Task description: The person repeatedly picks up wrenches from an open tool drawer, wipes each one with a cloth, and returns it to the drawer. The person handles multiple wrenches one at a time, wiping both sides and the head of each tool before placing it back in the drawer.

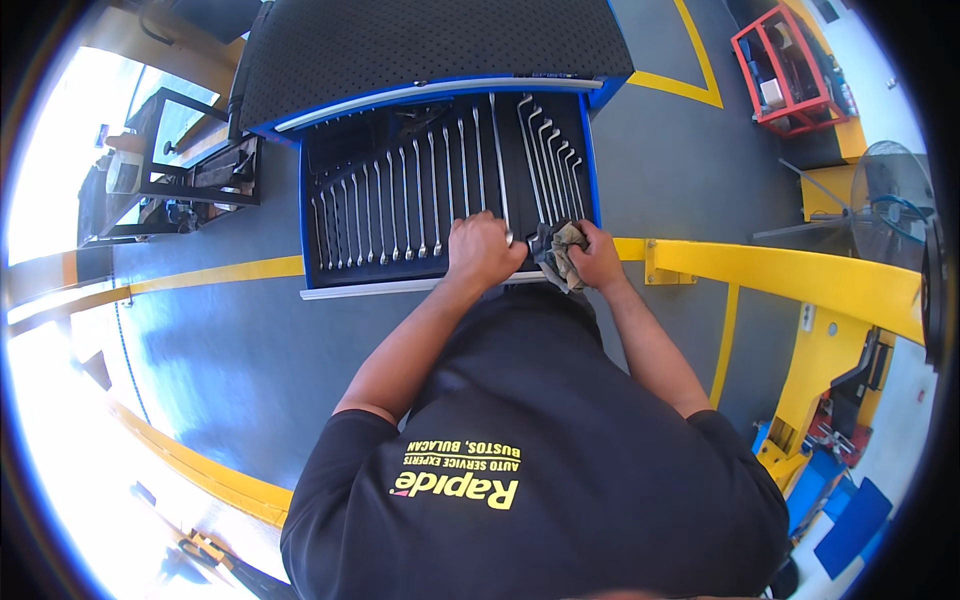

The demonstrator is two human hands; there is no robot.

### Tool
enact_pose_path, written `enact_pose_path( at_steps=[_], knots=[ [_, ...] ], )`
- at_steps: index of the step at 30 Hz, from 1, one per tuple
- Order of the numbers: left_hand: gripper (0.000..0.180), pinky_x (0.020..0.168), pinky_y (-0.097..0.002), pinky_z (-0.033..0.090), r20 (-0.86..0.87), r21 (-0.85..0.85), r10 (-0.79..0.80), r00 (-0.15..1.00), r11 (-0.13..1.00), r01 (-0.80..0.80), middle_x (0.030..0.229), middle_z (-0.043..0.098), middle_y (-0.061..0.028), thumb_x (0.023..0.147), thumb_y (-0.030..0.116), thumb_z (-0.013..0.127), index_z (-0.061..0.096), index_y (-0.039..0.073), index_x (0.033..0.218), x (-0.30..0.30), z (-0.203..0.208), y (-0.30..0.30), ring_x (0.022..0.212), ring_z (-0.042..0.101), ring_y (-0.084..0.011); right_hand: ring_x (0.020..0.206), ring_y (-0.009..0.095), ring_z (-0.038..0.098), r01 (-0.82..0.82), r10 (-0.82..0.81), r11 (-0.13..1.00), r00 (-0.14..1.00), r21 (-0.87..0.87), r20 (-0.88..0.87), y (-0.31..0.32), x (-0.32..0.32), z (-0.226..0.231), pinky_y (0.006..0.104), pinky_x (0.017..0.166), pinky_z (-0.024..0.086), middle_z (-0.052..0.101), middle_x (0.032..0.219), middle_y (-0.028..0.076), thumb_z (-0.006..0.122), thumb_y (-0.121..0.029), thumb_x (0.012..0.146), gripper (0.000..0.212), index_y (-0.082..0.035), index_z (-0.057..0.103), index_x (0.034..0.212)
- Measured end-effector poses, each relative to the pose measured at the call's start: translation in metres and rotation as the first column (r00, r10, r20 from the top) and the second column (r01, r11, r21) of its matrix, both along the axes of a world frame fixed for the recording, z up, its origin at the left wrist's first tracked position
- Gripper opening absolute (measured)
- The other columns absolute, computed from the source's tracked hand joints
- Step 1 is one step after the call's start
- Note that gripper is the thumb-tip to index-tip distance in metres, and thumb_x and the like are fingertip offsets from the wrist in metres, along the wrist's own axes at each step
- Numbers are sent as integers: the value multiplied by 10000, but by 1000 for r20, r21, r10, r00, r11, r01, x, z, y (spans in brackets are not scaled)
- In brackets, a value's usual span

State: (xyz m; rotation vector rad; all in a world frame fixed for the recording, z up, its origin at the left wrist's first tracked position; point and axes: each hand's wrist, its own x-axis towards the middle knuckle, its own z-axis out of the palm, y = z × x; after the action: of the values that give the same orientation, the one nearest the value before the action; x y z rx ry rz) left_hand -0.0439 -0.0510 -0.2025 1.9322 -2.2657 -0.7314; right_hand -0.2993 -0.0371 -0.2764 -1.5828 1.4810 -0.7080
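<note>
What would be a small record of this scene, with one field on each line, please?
Drawer: open, blue-sided, black inside
Straight wrenches: in a row, toward the left
Bent-ended wrenches: grouped at the right
Left hand: at the drawer's front; its grip is unclear
Right hand: holds a crumpled cloth
Cabinet top: black, textured
Floor: grey, yellow lines

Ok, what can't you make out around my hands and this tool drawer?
All in the head view:
Whether the left hand grips anything: its own back hides the fingertips.
Lower ends of some offset wrenches: behind the crumpled rag and right hand.
Tool drawer back: under the cabinet top.
Any marks on the combination wrenches: too small.
</note>
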Motion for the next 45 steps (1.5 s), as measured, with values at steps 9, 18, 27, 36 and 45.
enact_pose_path(
  at_steps=[9,18,27,36,45],
  knots=[
    [266,680,-483,420,-383,12,195,903,979,-206,772,527,-193,778,159,662,516,-40,677,38,100,-22,719,538,-378,884,428,726,24,-24,998,1000,-64,1,13,0,11,440,784,572,733,929,250,634,-107,824,289,24,689,1076],
    [303,613,-427,393,-524,222,285,803,956,-194,714,461,-119,745,94,686,433,-25,628,72,128,12,655,486,-247,855,424,723,76,-75,994,997,-82,16,19,3,8,435,759,573,730,909,235,636,-91,827,228,6,691,1026],
    [308,827,-480,535,-296,143,354,887,935,-326,925,642,-177,744,77,710,576,-15,1005,109,134,57,925,672,-376,848,374,741,72,-71,997,997,-36,25,20,6,15,405,770,574,742,911,219,629,-71,821,262,27,691,1056],
    [344,814,-490,550,-49,406,399,916,846,-347,936,735,-258,879,280,806,693,-20,1001,111,58,83,902,719,-436,904,350,747,118,-120,992,990,35,79,22,1,-7,386,810,567,764,960,185,610,-70,866,232,14,696,1064],
    [267,684,-503,505,-520,185,283,806,958,-218,799,655,-235,887,222,770,622,0,909,74,52,85,777,665,-452,1403,374,548,-86,-517,849,66,521,854,-19,3,61,538,1201,414,557,1517,217,386,-466,1050,650,-34,504,1521]
  ],
)
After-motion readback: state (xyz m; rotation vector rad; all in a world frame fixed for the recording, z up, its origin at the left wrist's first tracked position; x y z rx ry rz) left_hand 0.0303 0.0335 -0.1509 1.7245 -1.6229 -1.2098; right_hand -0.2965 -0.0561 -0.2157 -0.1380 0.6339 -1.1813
